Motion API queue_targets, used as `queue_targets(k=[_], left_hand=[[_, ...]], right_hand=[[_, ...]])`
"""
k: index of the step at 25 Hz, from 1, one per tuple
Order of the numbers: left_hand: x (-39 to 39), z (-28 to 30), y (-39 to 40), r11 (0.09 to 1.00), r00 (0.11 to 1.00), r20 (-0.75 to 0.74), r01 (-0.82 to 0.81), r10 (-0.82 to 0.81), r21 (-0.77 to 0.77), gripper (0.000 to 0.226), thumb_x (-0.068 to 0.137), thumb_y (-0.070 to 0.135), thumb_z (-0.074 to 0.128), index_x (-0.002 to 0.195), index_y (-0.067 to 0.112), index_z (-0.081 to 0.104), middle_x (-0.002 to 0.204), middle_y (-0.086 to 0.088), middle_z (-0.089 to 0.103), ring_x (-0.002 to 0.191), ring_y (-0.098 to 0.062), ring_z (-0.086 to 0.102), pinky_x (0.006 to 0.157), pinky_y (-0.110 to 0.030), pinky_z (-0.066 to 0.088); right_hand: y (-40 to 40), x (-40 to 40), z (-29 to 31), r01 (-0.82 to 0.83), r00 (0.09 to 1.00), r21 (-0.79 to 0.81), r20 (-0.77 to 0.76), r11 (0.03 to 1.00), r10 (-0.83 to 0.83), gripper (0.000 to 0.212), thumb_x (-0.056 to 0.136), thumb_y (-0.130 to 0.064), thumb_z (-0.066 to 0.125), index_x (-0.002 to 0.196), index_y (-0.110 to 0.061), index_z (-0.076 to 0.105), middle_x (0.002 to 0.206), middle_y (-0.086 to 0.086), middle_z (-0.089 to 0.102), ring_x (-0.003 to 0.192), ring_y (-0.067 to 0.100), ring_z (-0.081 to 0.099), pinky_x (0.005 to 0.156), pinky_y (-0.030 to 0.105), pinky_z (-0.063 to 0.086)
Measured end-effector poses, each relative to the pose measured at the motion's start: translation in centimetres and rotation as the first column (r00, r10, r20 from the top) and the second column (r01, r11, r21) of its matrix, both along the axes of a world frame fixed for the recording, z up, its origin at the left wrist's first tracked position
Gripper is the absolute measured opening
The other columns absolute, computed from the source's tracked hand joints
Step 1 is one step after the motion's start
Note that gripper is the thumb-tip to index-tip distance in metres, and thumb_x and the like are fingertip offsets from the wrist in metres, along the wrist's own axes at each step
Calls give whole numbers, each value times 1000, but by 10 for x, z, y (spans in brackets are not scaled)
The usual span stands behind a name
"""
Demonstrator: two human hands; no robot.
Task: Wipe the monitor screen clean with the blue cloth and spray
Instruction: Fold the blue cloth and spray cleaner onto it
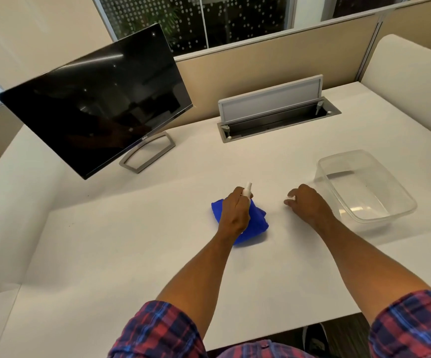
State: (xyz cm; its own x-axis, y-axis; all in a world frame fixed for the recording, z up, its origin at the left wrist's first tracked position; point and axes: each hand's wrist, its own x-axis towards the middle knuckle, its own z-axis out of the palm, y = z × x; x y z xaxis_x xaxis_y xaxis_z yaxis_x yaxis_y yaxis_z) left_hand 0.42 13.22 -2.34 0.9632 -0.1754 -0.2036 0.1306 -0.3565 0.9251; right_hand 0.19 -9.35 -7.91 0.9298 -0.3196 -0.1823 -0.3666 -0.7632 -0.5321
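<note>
A white spray bottle is gripped by the left hand above the blue cloth; right of the cloth, something small and white, too unclear to identify, is pinched by the right hand.

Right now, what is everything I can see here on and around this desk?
monitor: one, black screen on a grey stand, far left of the desk, tilted.
blue cloth: one, folded, mid-desk, partly under the left hand.
spray bottle: one, white, only its top shows above the left hand.
clear plastic tub: one, see-through, right side of the desk.
cable hatch: one, grey, lid raised, at the back of the desk.
desk: one, white.
partition: beige, behind the desk, with windows above it.
left hand: grips the spray bottle over the cloth.
right hand: fingers curled, resting on the desk, a small pale thing at its fingertips that I cannot make out.
sleeves: two, red and blue plaid.
</note>
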Motion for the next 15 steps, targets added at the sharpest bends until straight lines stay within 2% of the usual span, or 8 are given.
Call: queue_targets(k=[4,6,8,10,11,12,14,15], left_hand=[[0,-3,1,999,998,56,-27,25,23,22,103,11,39,105,4,60,92,-13,60,83,-28,54,85,-53,50],[0,-5,3,998,995,93,-29,24,55,17,104,14,39,100,7,54,98,-11,57,85,-22,54,85,-50,49],[-2,-7,5,991,990,141,-3,-17,137,12,103,15,40,104,11,52,106,-7,55,85,-8,50,77,-28,44],[-3,-9,8,975,982,176,24,-64,219,18,103,19,44,118,14,54,114,-3,54,88,-1,48,73,-13,35],[-4,-9,10,969,978,197,24,-73,244,23,103,21,47,125,16,54,116,-2,53,89,1,48,72,-9,34],[-5,-8,11,967,972,224,7,-67,255,28,102,23,52,129,18,54,118,0,53,88,1,48,72,-7,34],[-8,-8,14,969,958,285,-63,-9,241,36,97,24,62,132,19,56,119,3,52,89,-1,48,74,-7,36],[-11,-9,16,969,950,311,-102,28,225,36,96,25,65,131,19,58,118,4,51,90,-3,50,75,-10,38]], right_hand=[[6,-3,-11,6,999,-19,-32,1000,-6,31,94,-28,65,114,-5,58,121,8,66,114,32,61,87,34,44],[8,-3,-6,-43,997,-74,-74,996,38,32,97,-33,61,113,-5,56,121,12,64,110,32,62,83,34,44],[11,-5,4,-157,984,-241,-116,958,132,41,98,-43,56,123,-10,56,121,10,59,106,29,61,80,35,47],[21,-10,13,-132,990,-287,19,949,143,46,98,-50,54,133,-21,58,119,4,58,101,23,62,79,34,50],[31,-13,18,-75,984,-164,151,984,100,43,97,-52,55,129,-25,62,114,0,61,95,19,63,77,33,51],[43,-15,23,-39,964,56,266,998,23,36,95,-53,57,120,-31,68,106,-4,65,87,14,65,74,30,51],[70,-17,35,-94,951,484,301,870,-65,24,90,-57,61,99,-39,75,89,-8,72,73,8,66,66,24,51],[83,-18,39,-139,958,583,285,801,-42,24,88,-58,62,96,-40,76,85,-8,74,69,8,66,63,22,51]])
